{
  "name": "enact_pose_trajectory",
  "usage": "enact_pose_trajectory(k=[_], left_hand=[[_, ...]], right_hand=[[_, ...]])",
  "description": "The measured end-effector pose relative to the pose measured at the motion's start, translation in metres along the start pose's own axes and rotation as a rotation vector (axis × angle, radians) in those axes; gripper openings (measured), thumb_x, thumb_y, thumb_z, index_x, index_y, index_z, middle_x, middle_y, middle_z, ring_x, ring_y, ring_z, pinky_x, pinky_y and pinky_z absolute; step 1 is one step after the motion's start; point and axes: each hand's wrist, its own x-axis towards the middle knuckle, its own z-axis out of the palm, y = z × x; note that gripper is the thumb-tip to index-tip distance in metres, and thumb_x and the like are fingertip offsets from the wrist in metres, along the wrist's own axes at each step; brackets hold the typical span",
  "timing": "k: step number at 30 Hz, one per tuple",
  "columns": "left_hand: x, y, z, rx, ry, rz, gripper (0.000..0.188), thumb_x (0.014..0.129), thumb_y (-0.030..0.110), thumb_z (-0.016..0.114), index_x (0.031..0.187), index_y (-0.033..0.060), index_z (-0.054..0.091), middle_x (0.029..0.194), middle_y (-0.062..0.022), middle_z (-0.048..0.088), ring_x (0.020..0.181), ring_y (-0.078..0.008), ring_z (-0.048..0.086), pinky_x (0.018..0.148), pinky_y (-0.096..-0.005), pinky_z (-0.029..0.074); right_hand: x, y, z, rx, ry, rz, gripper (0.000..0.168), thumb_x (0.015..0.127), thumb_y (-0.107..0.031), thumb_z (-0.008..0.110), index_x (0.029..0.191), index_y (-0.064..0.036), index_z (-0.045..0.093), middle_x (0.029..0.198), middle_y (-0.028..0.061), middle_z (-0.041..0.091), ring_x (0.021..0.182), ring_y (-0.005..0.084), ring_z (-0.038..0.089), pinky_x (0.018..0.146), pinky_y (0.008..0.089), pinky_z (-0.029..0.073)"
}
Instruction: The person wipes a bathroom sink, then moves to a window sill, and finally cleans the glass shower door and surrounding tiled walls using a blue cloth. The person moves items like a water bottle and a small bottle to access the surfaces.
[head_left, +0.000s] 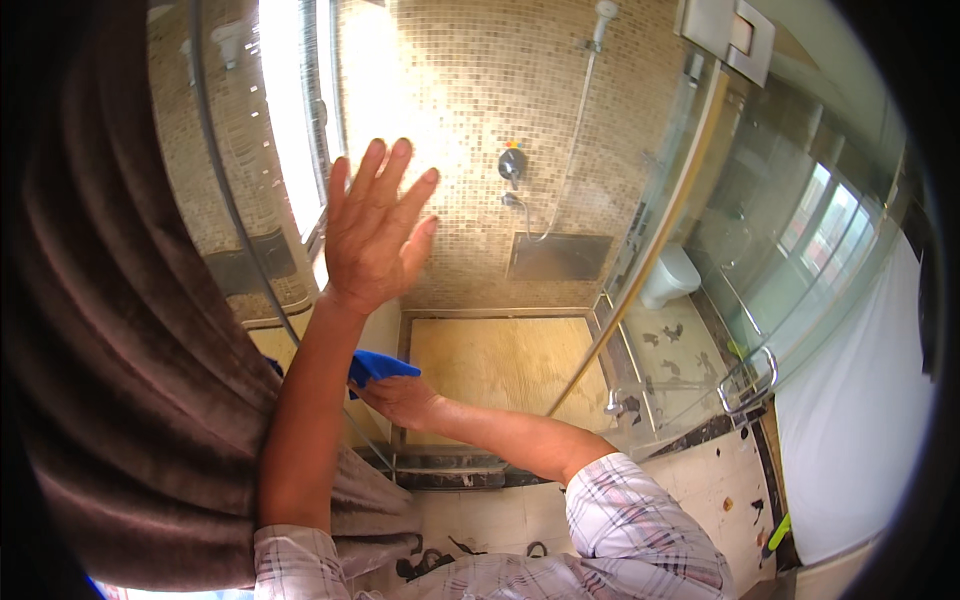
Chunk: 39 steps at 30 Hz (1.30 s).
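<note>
My left hand (375, 240) is raised, fingers apart and holding nothing, with its back towards me. Whether its palm touches glass is not clear. Lower down, my right hand (401, 400) reaches across to the left, closed on a blue cloth (382, 366). The cloth is beside the lower part of a glass shower panel with a dark edge (225, 169); my left forearm hides some of that edge. I cannot tell if the cloth presses on the glass.
Brown curtain (150, 337) hangs close on my left. A glass door with a metal handle (750, 382) stands at the right. Beyond are the shower floor (502, 360), a mixer tap (512, 163), a hand shower (604, 15) and a toilet (667, 274). Dark scraps (431, 562) litter the tiles.
</note>
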Motion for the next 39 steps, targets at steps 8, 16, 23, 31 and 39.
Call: enact_pose_trajectory(k=[8, 16, 23, 31, 39], left_hand=[[0.01, 0.028, 0.026, 0.121, 0.016, -0.041, 0.044, 0.1, 0.018, 0.063, 0.143, 0.0038, 0.062, 0.161, -0.0234, 0.045, 0.153, -0.0449, 0.035, 0.126, -0.0618, 0.015], [0.102, 0.145, 0.091, 0.04, 0.1, -0.078, 0.043, 0.107, 0.026, 0.05, 0.144, 0.0073, 0.062, 0.164, -0.0223, 0.041, 0.155, -0.0423, 0.032, 0.126, -0.0611, 0.013], [0.19, 0.244, 0.154, -0.095, 0.116, -0.034, 0.051, 0.107, 0.034, 0.051, 0.151, 0.0078, 0.054, 0.165, -0.0236, 0.039, 0.156, -0.0433, 0.031, 0.127, -0.0608, 0.012], [0.273, 0.366, 0.225, -0.046, 0.133, 0.021, 0.06, 0.105, 0.034, 0.059, 0.156, 0.0062, 0.046, 0.167, -0.0258, 0.033, 0.158, -0.0435, 0.026, 0.127, -0.0612, 0.008], [0.322, 0.438, 0.264, 0.053, 0.087, -0.004, 0.069, 0.104, 0.038, 0.061, 0.162, 0.0092, 0.036, 0.171, -0.0224, 0.027, 0.161, -0.0415, 0.017, 0.128, -0.0604, 0.001]], right_hand=[[-0.05, 0.046, -0.118, -0.209, 0.239, 0.124, 0.053, 0.092, -0.014, 0.062, 0.145, -0.013, 0.061, 0.134, -0.0025, 0.066, 0.113, 0.0134, 0.064, 0.091, 0.0292, 0.052], [-0.072, 0.142, -0.314, -0.359, 0.448, 0.149, 0.043, 0.088, -0.017, 0.071, 0.13, -0.016, 0.068, 0.144, 0.0114, 0.061, 0.1, 0.0283, 0.065, 0.091, 0.046, 0.048], [-0.106, 0.214, -0.512, -0.553, 0.599, 0.311, 0.062, 0.083, -0.027, 0.081, 0.141, -0.013, 0.062, 0.158, 0.0171, 0.046, 0.106, 0.0301, 0.058, 0.103, 0.0508, 0.039], [-0.188, 0.264, -0.642, -0.662, 0.675, 0.255, 0.063, 0.082, -0.028, 0.08, 0.142, -0.016, 0.063, 0.158, 0.0156, 0.046, 0.113, 0.033, 0.058, 0.107, 0.0514, 0.04], [-0.248, 0.315, -0.748, -0.793, 0.696, 0.311, 0.066, 0.09, -0.035, 0.074, 0.15, -0.018, 0.054, 0.161, 0.0161, 0.042, 0.123, 0.0389, 0.054, 0.115, 0.0566, 0.034]])
